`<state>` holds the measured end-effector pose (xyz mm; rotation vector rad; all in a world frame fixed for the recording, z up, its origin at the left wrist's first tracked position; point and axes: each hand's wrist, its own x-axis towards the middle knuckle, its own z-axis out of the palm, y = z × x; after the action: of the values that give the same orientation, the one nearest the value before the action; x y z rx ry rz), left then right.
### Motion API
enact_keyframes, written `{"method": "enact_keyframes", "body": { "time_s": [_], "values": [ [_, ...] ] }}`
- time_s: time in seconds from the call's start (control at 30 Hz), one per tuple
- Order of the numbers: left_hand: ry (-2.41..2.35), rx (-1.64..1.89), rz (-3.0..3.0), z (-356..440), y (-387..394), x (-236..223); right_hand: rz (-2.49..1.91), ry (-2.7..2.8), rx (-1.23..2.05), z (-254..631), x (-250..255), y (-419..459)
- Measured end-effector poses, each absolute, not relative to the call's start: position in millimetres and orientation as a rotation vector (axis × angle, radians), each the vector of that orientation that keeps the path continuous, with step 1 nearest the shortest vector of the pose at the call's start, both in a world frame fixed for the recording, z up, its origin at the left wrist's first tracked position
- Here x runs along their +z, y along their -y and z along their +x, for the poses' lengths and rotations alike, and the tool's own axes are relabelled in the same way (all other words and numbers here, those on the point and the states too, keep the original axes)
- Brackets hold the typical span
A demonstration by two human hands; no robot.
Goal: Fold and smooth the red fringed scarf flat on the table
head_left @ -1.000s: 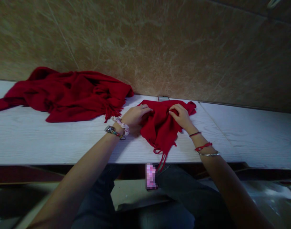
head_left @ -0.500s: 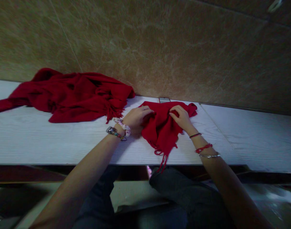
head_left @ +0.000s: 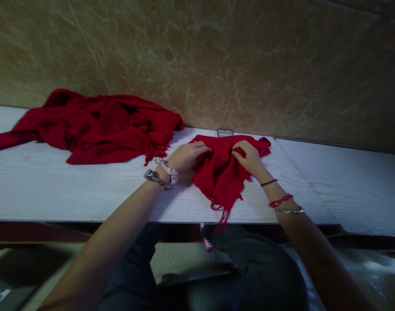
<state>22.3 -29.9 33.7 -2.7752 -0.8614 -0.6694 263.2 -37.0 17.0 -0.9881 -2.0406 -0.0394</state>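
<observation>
A red fringed scarf (head_left: 218, 172) lies bunched on the white wood-grain tabletop (head_left: 97, 190), its tassels hanging over the front edge. My left hand (head_left: 187, 156) is closed on the left side of this cloth, the fingertips pinching a fold. On the right side, my right hand (head_left: 247, 157) pinches another fold between thumb and fingers. A raised ridge of fabric runs between the two hands. To the left rests a larger crumpled heap of red fringed cloth (head_left: 103, 129); whether it joins the piece in my hands cannot be seen, since my left hand and wrist are near the gap.
Behind the tabletop rises a brown marbled wall (head_left: 217, 65). A small phone-like rectangle (head_left: 224, 133) lies against the wall, partly behind the scarf. A seam (head_left: 297, 172) crosses the tabletop at right. My legs (head_left: 249, 268) are below the front edge.
Both hands keep their pinch on the scarf in almost the same place. The view has shifted slightly, and my knee below the table has moved to the right.
</observation>
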Motion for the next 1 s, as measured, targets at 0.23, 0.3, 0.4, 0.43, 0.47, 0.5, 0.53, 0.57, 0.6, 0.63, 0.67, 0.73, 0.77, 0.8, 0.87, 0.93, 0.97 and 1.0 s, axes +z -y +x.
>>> {"method": "enact_keyframes", "body": {
  "time_s": [0.23,0.3,0.4,0.43,0.47,0.5,0.53,0.57,0.6,0.63,0.67,0.73,0.77,0.8,0.87,0.93,0.97,1.0],
  "values": [
    [0.874,-0.603,-2.732,22.8,30.5,34.4,-0.989,2.058,-0.046,262.8,18.3,37.7],
    [0.867,-0.598,-2.729,23.1,30.7,34.7,-0.994,2.058,-0.047,262.6,18.4,37.9],
    [0.855,-0.598,-2.731,23.2,30.4,34.4,-1.0,2.058,-0.044,262.4,18.3,38.2],
    [0.851,-0.598,-2.733,23.2,30.1,34.1,-1.002,2.057,-0.042,262.4,18.3,38.3],
    [0.846,-0.599,-2.735,23.1,29.9,33.9,-1.004,2.056,-0.04,262.4,18.3,38.4],
    [0.844,-0.601,-2.737,23.0,29.7,33.7,-1.006,2.056,-0.04,262.4,18.3,38.5],
    [0.844,-0.603,-2.738,22.8,29.6,33.7,-1.008,2.055,-0.04,262.4,18.4,38.6],
    [0.846,-0.606,-2.739,22.8,29.8,33.8,-1.009,2.056,-0.04,262.4,18.5,38.6],
    [0.852,-0.609,-2.738,22.7,30.1,34.1,-1.009,2.056,-0.04,262.3,18.7,38.6],
    [0.86,-0.61,-2.735,22.6,30.4,34.5,-1.008,2.057,-0.039,262.2,18.9,38.6],
    [0.867,-0.61,-2.733,22.6,30.8,34.9,-1.007,2.059,-0.038,262.1,19.1,38.4],
    [0.874,-0.604,-2.733,22.7,31.1,35.5,-1.002,2.062,-0.039,262.0,19.2,38.0],
    [0.876,-0.603,-2.733,22.7,31.0,35.7,-1.001,2.063,-0.041,261.9,19.2,37.8],
    [0.873,-0.604,-2.734,22.6,30.7,35.7,-1.001,2.063,-0.042,262.0,19.1,37.5],
    [0.865,-0.611,-2.737,22.4,29.9,35.6,-1.004,2.06,-0.044,262.2,18.7,37.0],
    [0.863,-0.618,-2.739,22.0,29.2,35.4,-1.007,2.055,-0.044,262.5,18.5,36.6],
    [0.865,-0.621,-2.741,21.9,29.2,35.3,-1.006,2.054,-0.043,262.6,18.4,36.4],
    [0.871,-0.625,-2.744,21.8,29.4,35.1,-1.005,2.054,-0.042,262.6,18.4,36.4]
  ]
}}
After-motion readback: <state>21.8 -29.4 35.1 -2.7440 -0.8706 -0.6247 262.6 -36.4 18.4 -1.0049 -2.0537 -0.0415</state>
